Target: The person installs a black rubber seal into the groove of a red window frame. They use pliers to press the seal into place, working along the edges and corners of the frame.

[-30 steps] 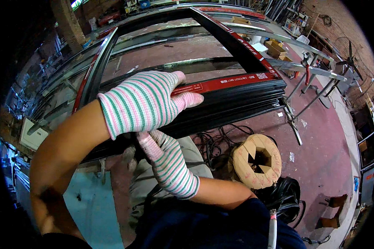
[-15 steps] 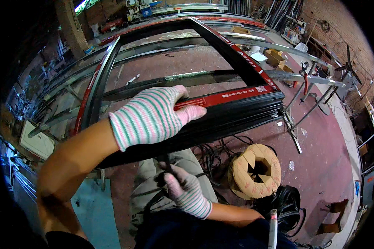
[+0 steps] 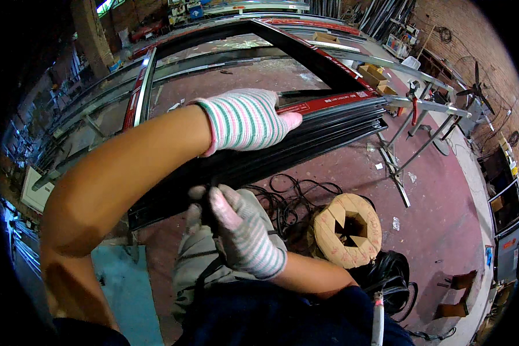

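The left hand, in a striped glove, lies over the near bar of a black frame, thumb apart from the fingers and pointing right along the bar; how firmly it grips cannot be told, as the fingertips are partly hidden. The right hand, gloved too, is below and nearer the body, its thumb and fingers together around a dark piece whose shape is hard to make out.

The frame is directly under the left hand, the nearer of the two, and just ahead of the right hand; whether the right fingertips touch it is unclear. The near bar's long axis slants from left of the right hand, close to the body, up to the far right of the left hand. Red tape runs along its top, beyond the left thumb.

Farther out, right of the right hand, a brown wrapped roll sits beside black cables. Well right of the left hand hang red-handled pliers.
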A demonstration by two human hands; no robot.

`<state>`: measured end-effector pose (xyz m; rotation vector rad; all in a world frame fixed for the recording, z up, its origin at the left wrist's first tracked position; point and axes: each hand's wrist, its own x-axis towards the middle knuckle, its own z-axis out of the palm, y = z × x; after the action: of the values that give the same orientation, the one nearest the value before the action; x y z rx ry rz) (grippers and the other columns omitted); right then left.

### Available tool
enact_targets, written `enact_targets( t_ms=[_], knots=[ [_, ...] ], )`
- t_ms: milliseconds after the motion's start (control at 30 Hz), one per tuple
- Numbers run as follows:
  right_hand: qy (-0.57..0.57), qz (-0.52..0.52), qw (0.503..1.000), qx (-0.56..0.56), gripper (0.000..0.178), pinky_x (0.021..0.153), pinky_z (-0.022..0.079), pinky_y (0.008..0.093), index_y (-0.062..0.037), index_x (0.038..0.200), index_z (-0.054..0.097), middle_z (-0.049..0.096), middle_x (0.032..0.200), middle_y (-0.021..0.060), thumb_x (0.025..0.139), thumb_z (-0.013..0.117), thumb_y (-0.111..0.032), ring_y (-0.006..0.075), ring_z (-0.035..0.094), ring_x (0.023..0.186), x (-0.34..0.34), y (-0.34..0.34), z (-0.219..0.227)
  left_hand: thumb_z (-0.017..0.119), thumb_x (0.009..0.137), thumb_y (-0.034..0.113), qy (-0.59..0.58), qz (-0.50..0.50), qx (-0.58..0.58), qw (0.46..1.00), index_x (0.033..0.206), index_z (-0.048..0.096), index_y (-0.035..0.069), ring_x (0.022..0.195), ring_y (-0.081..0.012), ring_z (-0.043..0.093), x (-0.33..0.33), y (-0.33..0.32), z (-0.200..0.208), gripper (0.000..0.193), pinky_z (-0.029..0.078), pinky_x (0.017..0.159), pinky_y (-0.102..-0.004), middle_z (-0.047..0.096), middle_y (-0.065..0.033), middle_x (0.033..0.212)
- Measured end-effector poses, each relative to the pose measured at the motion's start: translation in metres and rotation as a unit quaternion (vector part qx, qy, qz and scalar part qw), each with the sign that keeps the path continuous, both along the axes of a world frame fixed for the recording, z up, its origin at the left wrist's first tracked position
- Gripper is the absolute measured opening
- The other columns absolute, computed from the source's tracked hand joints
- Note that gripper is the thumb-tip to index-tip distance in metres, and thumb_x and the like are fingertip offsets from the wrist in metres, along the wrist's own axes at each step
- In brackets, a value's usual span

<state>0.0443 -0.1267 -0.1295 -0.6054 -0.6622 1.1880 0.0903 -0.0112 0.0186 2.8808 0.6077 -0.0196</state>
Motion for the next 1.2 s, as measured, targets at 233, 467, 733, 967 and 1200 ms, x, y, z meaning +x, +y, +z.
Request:
enact_targets(
  t_ms=[233,467,733,967,1200],
  knots=[
    [-0.003,-0.029,0.999,0.02,0.042,0.068,0.048,0.0252,-0.0022,0.117,0.06,0.069,0.092,0.0063,0.103,0.051,-0.041,0.013,0.063,0.075,-0.008,0.021,0.031,0.044,0.097,0.063,-0.015,0.028,0.056,0.998,0.127,0.059,-0.002,0.102,-0.0428,0.065,-0.006,-0.01,-0.003,0.073,0.049,0.091,-0.0471,0.068,-0.0281,0.103],
    [0.043,0.014,0.998,0.033,0.041,0.067,0.048,0.0258,-0.0032,0.113,0.061,0.068,0.087,0.0059,0.103,0.052,-0.041,0.0131,0.062,0.073,-0.008,0.026,0.022,0.048,0.098,0.056,-0.039,0.008,0.015,0.999,0.115,0.064,-0.002,0.096,-0.0421,0.066,-0.016,-0.002,-0.004,0.062,0.05,0.086,-0.0466,0.068,-0.0276,0.098],
    [0.02,-0.003,1.0,0.014,0.039,0.069,0.047,0.0255,-0.0033,0.115,0.06,0.068,0.09,0.0054,0.103,0.053,-0.04,0.013,0.062,0.074,-0.007,0.025,0.031,0.048,0.098,0.057,-0.048,0.022,0.073,0.996,0.117,0.062,-0.003,0.097,-0.0433,0.065,-0.034,0.001,-0.01,0.064,0.05,0.086,-0.0471,0.068,-0.0287,0.099],
    [-0.227,-0.156,0.961,-0.007,0.034,0.065,0.043,0.0202,-0.0015,0.128,0.056,0.067,0.093,0.0013,0.104,0.053,-0.026,0.005,0.055,0.073,-0.012,0.003,-0.012,0.047,0.098,0.057,-0.034,0.011,0.048,0.998,0.118,0.062,-0.002,0.097,-0.0443,0.065,-0.031,0.001,-0.006,0.064,0.051,0.087,-0.0478,0.068,-0.0289,0.099],
    [-0.09,-0.07,0.986,-0.124,0.036,0.077,0.044,0.0204,-0.0001,0.132,0.055,0.067,0.101,0.0026,0.105,0.052,-0.023,0.0054,0.054,0.084,-0.018,-0.051,-0.051,0.051,0.097,0.053,-0.069,0.038,0.035,0.996,0.118,0.064,0.001,0.103,-0.0429,0.064,-0.041,0.002,-0.01,0.058,0.05,0.091,-0.0468,0.067,-0.0294,0.105]
  ],
)
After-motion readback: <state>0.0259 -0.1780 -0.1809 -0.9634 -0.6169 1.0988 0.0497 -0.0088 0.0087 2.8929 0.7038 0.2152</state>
